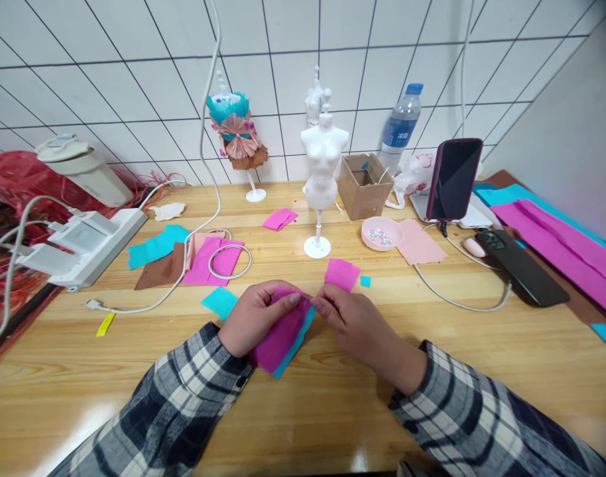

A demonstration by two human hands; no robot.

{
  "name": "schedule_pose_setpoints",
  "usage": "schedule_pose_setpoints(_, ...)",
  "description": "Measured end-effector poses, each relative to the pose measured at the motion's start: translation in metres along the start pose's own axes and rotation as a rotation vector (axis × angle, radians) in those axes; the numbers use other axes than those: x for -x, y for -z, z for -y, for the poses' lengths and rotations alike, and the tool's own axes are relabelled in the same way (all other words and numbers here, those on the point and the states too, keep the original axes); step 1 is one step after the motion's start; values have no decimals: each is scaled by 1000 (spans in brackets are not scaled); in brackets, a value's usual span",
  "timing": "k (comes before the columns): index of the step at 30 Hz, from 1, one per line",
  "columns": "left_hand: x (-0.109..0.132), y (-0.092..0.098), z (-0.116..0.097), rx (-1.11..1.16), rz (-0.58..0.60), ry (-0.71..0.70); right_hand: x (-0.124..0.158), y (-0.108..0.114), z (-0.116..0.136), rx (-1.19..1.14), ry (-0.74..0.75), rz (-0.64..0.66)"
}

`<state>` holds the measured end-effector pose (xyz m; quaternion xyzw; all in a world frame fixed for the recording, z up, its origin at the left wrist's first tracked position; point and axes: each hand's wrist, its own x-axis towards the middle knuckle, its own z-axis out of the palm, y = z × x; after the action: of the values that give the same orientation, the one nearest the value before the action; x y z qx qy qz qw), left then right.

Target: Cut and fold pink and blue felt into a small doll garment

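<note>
Low at six o'clock, my left hand (256,315) and right hand (357,324) pinch layered magenta-and-teal crepe paper (283,338); white plastic mannequin (323,159) at twelve o'clock not yet dressed.

Head camera faces forward-down, close above left hand (256,317) and right hand (355,324).

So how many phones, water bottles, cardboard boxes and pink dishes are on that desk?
Phones: 2
Water bottles: 1
Cardboard boxes: 1
Pink dishes: 1
Total: 5
</note>
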<state>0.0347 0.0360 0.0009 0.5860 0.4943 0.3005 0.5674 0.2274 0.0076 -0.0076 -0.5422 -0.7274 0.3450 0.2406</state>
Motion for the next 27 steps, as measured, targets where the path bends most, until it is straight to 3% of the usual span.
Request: schedule_pose_setpoints(27,0,1,4,-28,19,28,0,0,1,32,-10,19)
